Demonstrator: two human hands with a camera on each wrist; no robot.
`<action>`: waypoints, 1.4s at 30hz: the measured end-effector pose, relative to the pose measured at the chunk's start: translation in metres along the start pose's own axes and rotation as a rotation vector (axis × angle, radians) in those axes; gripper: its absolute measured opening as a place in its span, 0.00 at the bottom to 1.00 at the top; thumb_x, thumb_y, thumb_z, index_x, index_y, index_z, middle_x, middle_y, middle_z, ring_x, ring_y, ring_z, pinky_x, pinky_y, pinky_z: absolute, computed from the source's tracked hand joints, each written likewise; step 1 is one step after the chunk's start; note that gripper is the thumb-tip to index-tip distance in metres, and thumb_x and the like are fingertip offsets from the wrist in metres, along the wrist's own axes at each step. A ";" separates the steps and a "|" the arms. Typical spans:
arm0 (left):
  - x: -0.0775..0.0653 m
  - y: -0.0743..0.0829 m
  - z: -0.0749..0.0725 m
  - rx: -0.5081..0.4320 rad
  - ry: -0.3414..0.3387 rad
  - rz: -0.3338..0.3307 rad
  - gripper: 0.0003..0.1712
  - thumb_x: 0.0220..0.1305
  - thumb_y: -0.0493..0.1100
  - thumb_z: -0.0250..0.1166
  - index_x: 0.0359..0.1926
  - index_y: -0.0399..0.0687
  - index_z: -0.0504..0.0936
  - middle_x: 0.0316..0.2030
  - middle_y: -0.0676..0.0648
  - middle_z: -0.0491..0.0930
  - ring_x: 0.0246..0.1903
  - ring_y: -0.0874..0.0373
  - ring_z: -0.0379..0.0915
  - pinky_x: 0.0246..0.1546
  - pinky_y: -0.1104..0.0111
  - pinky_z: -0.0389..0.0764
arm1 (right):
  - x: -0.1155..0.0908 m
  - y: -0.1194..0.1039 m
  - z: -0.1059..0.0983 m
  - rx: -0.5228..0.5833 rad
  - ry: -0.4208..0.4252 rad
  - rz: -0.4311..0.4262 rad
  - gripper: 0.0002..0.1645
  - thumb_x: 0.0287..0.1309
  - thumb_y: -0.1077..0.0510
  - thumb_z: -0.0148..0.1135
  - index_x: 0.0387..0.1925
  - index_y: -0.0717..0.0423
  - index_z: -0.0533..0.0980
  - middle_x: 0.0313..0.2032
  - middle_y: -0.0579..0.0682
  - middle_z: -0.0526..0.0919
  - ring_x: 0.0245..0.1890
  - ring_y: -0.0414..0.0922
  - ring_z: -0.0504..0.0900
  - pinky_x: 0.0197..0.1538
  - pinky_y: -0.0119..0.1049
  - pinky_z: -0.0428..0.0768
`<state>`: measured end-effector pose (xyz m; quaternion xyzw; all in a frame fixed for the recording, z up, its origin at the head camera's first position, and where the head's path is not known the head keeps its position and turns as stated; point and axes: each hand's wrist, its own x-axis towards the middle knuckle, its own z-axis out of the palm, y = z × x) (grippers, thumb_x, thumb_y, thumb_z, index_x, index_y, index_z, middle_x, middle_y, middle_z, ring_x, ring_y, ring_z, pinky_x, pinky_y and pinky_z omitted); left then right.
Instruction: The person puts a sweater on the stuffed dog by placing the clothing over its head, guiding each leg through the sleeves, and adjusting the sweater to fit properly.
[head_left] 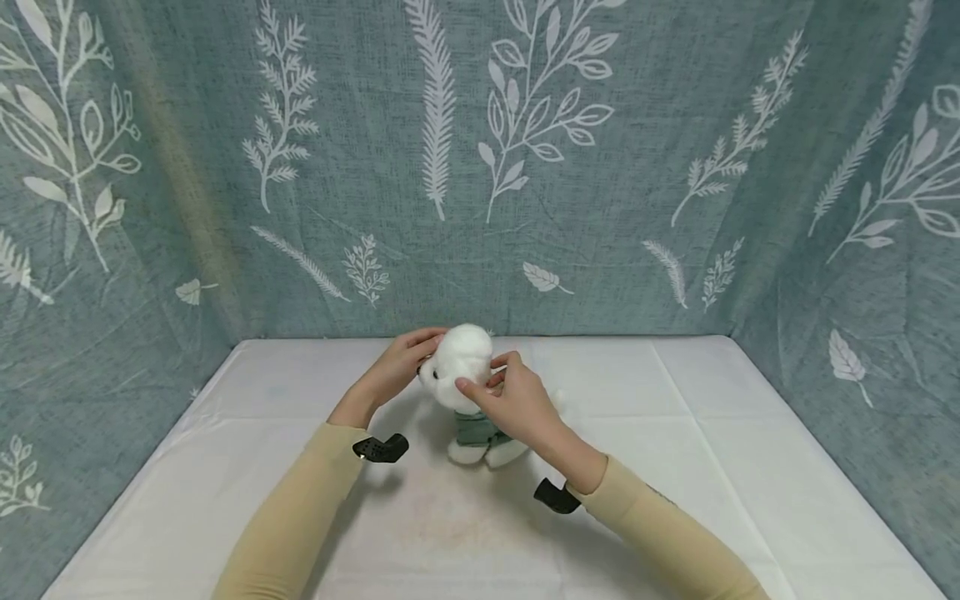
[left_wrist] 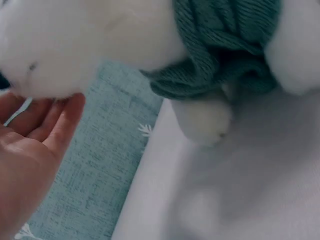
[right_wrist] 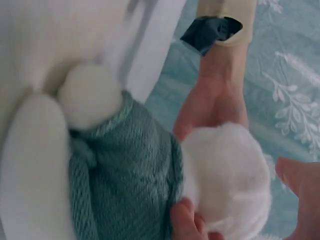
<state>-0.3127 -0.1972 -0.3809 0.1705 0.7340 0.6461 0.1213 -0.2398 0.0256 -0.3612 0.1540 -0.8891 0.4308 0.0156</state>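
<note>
A white stuffed animal (head_left: 465, 354) in a teal knitted sweater (head_left: 474, 430) stands on the white tabletop with its face turned left. It has a small dark eye and a dark nose. My left hand (head_left: 401, 367) reaches up beside the face; in the left wrist view its extended fingers (left_wrist: 65, 120) touch the snout. Behind the head, my right hand (head_left: 517, 404) holds the toy near the neck, thumb by the cheek. The right wrist view shows curled fingertips (right_wrist: 186, 220) at the sweater's collar and the thumb on the head's other side.
A white cloth (head_left: 652, 400) covers the table under the toy. Blue-green curtains (head_left: 360, 167) with white leaf prints enclose the back and both sides. Black wrist mounts (head_left: 381, 448) show at both sleeves, near the tabletop.
</note>
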 end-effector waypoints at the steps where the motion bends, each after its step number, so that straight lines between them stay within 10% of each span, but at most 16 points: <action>1: -0.001 -0.001 0.000 -0.014 -0.001 0.013 0.32 0.70 0.56 0.52 0.69 0.44 0.63 0.67 0.42 0.62 0.63 0.51 0.64 0.62 0.58 0.68 | 0.000 -0.001 0.003 -0.005 0.015 -0.004 0.41 0.53 0.31 0.60 0.54 0.58 0.66 0.40 0.51 0.79 0.34 0.42 0.79 0.33 0.34 0.78; 12: -0.024 -0.006 0.000 0.009 0.104 0.143 0.19 0.68 0.43 0.58 0.56 0.39 0.72 0.48 0.51 0.75 0.48 0.60 0.73 0.50 0.67 0.74 | 0.015 0.014 0.000 0.052 0.015 -0.045 0.37 0.54 0.38 0.65 0.58 0.55 0.69 0.49 0.52 0.79 0.47 0.47 0.81 0.45 0.39 0.81; 37: -0.036 0.003 0.058 0.160 0.221 0.236 0.19 0.57 0.44 0.70 0.46 0.45 0.74 0.42 0.45 0.76 0.41 0.54 0.76 0.40 0.67 0.81 | 0.019 0.068 -0.063 0.259 -0.186 -0.084 0.28 0.60 0.47 0.63 0.60 0.52 0.73 0.58 0.54 0.76 0.58 0.52 0.76 0.58 0.47 0.76; 42: -0.041 0.004 0.050 0.382 0.290 0.280 0.16 0.64 0.49 0.63 0.49 0.46 0.76 0.44 0.46 0.78 0.45 0.53 0.76 0.46 0.62 0.79 | 0.016 0.074 -0.071 0.102 -0.140 -0.135 0.30 0.62 0.40 0.57 0.61 0.51 0.72 0.59 0.52 0.76 0.59 0.51 0.74 0.59 0.48 0.74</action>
